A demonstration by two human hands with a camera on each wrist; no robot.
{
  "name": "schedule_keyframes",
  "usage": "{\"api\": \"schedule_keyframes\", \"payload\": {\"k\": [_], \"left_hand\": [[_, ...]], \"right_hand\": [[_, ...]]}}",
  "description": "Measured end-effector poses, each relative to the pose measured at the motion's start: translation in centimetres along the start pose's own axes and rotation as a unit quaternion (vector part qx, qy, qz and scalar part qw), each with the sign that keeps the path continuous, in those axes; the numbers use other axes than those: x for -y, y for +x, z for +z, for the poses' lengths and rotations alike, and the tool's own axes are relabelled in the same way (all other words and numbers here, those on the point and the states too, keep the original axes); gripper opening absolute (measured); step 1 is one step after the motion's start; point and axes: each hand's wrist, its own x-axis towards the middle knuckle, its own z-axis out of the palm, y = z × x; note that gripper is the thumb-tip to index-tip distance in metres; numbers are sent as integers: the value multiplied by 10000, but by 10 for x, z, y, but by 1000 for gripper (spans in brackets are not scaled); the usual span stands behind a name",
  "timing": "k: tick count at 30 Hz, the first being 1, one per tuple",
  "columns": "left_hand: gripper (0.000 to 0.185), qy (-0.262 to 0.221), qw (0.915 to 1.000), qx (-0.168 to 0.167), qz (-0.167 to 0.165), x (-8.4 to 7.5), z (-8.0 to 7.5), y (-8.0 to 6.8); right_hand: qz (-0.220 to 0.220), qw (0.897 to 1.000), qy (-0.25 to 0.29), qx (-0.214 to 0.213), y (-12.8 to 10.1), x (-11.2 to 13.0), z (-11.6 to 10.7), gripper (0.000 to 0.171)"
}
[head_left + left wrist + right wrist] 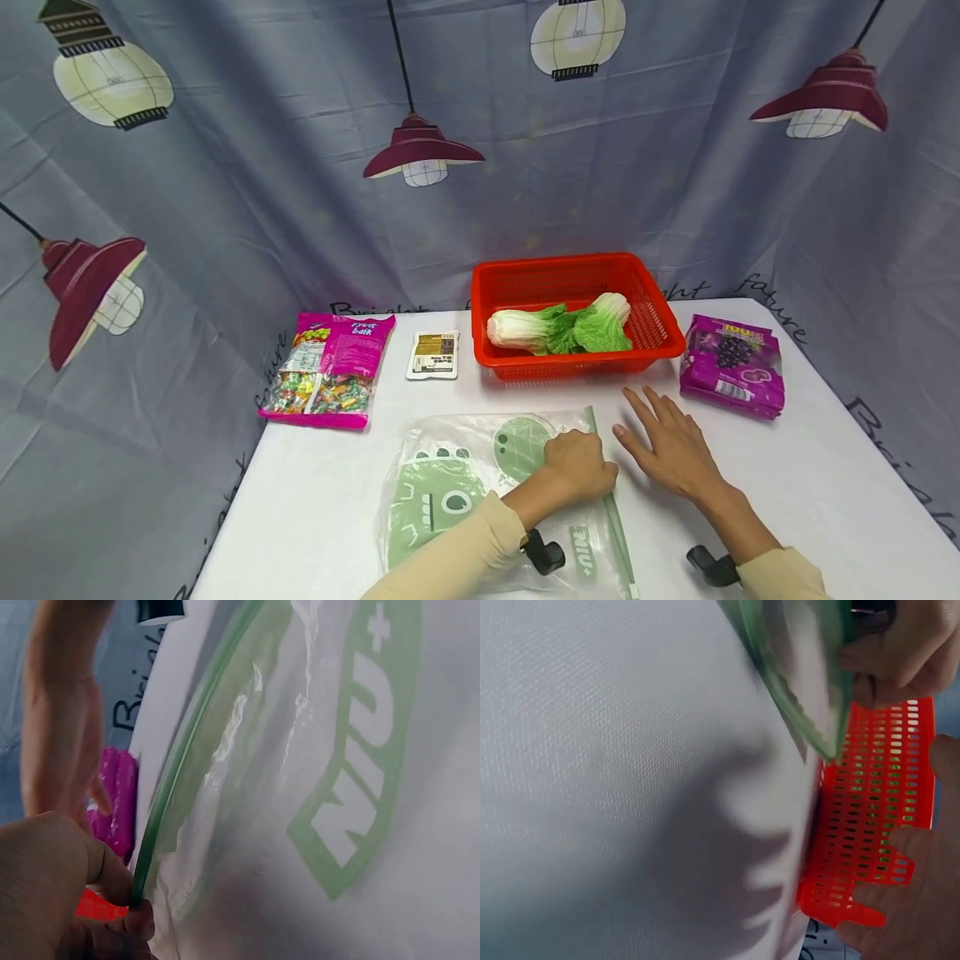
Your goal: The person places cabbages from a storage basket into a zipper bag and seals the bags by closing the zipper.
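A clear zip bag (480,483) printed with green cartoon figures lies flat on the white table. My left hand (576,468) reaches across it and pinches the green zip edge (169,776) between thumb and fingers. In the right wrist view the bag's mouth (799,682) gapes a little beside that hand. My right hand (667,446) hovers over the table just right of the bag, fingers spread and holding nothing. Beyond both hands stands a red plastic basket (573,360), where two heads of leafy cabbage (525,330) lie.
A pink bag of wrapped candies (330,371) lies at the far left of the table. Between it and the basket is a small white packet (433,355). Purple packs with a grape picture (732,365) sit right of the basket. A grey curtain (525,208) surrounds the table.
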Motion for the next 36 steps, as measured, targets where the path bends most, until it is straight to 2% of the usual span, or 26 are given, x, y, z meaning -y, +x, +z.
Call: {"api": "schedule_keyframes", "payload": {"k": [10, 20, 30, 36], "left_hand": [[34, -516, 9981, -254, 210, 17, -16, -3], [28, -1140, 9904, -617, 483, 38, -21, -7], [23, -1377, 9858, -804, 531, 49, -26, -5], [24, -1477, 9833, -883, 594, 54, -29, -5]], "right_hand": [[-9, 9998, -127, 126, 1, 2, 7, 71], [-82, 9997, -119, 182, 8, 9, 9, 70], [-50, 9993, -80, 373, 12, 14, 9, 73], [-183, 9993, -140, 304, 18, 15, 7, 71]]}}
